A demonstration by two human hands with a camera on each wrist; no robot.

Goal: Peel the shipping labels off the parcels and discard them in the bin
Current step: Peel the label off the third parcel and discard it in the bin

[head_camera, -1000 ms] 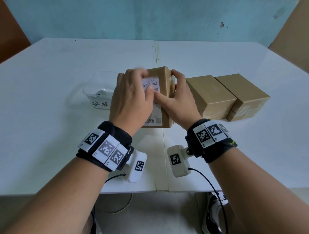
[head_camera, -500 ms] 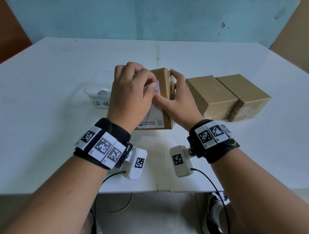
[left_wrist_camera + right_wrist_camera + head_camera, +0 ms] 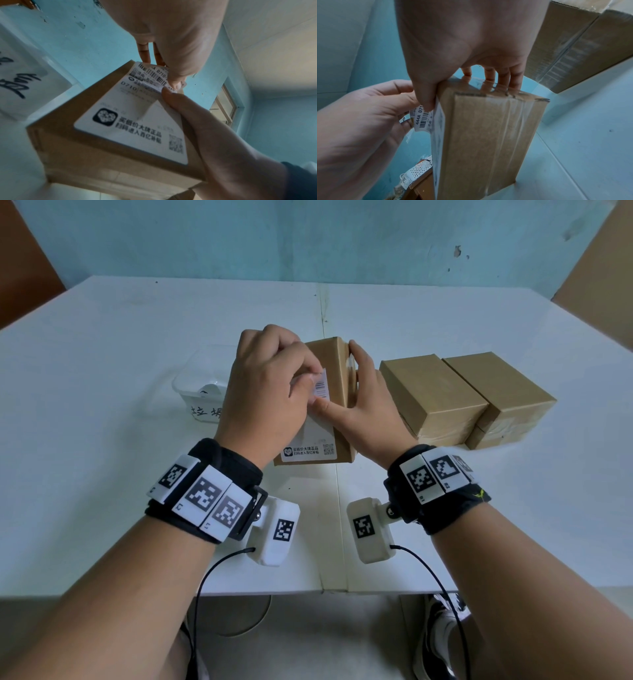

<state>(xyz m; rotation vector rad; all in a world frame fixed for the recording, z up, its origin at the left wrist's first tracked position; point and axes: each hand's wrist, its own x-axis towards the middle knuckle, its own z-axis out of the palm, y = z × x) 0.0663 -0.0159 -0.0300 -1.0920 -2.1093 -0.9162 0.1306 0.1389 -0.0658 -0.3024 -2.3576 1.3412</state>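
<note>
At the middle of the tabletop (image 3: 102,371) stands the parcel (image 3: 334,378), tipped up on an edge, with the shipping label (image 3: 313,440) on the face turned toward the person. That label is thin white paper, glossy, printed with barcodes; its upper part is already curled away from the cardboard. I'd guess it is light and tears easily, so the place to take it is the freed top corner, pulling low along the face. The left hand (image 3: 267,392) pinches that loose corner between thumb and fingers (image 3: 175,82). The right hand (image 3: 370,412) clasps the box, thumb pressed on the label face, other fingers (image 3: 489,75) hooked over the far taped side. The carton looks stiff, plain brown board with slick clear tape on its seams, and probably light enough to steady one-handed. From the parcel, at nine o'clock sits the bin (image 3: 198,381), a clear plastic tub with handwriting on it. At three o'clock lie two more brown boxes (image 3: 431,392), touching side by side, no labels showing on their visible faces.
</note>
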